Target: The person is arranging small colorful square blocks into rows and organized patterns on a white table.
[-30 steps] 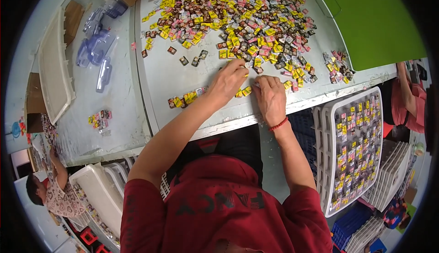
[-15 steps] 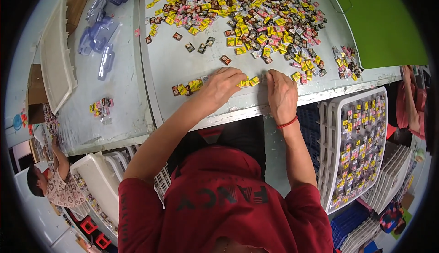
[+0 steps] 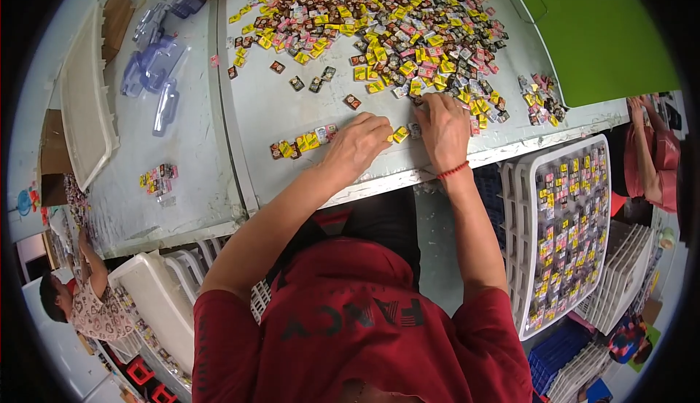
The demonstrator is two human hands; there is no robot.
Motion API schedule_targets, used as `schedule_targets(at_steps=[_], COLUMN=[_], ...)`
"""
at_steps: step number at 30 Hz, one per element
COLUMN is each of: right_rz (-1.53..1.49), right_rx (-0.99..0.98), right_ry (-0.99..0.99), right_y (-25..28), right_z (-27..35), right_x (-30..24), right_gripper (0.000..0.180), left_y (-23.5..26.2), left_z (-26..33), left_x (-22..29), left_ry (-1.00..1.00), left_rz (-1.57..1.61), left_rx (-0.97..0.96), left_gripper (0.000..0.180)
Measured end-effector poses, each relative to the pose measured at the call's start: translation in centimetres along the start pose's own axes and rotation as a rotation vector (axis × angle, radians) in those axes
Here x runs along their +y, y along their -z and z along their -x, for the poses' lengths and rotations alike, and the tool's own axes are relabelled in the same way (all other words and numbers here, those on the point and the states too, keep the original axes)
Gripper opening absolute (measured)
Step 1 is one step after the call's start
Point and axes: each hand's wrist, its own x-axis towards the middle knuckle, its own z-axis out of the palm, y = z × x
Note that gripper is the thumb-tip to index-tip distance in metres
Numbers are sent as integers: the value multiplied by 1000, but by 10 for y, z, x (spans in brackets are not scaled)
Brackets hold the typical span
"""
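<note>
Small flat rectangular pieces in yellow, brown, black, pink and white wrappers lie in a big pile [image 3: 408, 31] on the white table. A short row of these pieces [image 3: 306, 141] runs up to the left side of my left hand [image 3: 359, 143]. That hand is closed, its fingers curled down over the row's right end; what they grip is hidden. A yellow piece [image 3: 401, 134] and a pale grey piece [image 3: 415, 130] lie between my hands. My right hand [image 3: 445, 130] bends its fingers together at the pile's near edge, beside a dark piece [image 3: 417, 100]; its fingertips are partly hidden.
A small heap of pieces [image 3: 541, 100] lies to the right, near a green panel [image 3: 605, 38]. Clear plastic trays [image 3: 157, 64] and a small cluster [image 3: 157, 180] are on the left table. Stacked white crates [image 3: 572, 235] stand below the table's right edge. Other people work on both sides.
My right hand has moved forward to the pile's near edge. A pale grey piece now shows beside the yellow one between my hands. The left hand stays by the row.
</note>
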Motion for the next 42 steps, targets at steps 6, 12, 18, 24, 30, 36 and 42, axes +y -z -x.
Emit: schedule_targets(at_steps=[6,12,18,24,30,36,42], right_rz=[15,-31,79,101,-67,-111,-230], right_rx=[-46,-59,-125,-311,-411,-226,-240], right_ry=[-17,46,-20,3,171,250,277], right_y=[-6,-10,6,30,25,21,24], right_z=[-8,-14,1,17,10,16,1], right_x=[14,16,18,15,31,41,-17], right_gripper=[16,13,18,32,34,27,28], left_y=[1,-6,-14,-14,-25,-34,44], left_z=[-8,-20,-23,-26,-26,-33,-2], left_x=[-12,-16,-15,0,-2,-4,1], left_ry=[28,-180,-139,-84,-120,-153,-57], left_rz=[-28,-6,-47,-75,-11,-12,-17], left_rx=[-8,-32,-74,-9,12,-38,214], left_gripper=[24,26,27,30,29,19,14])
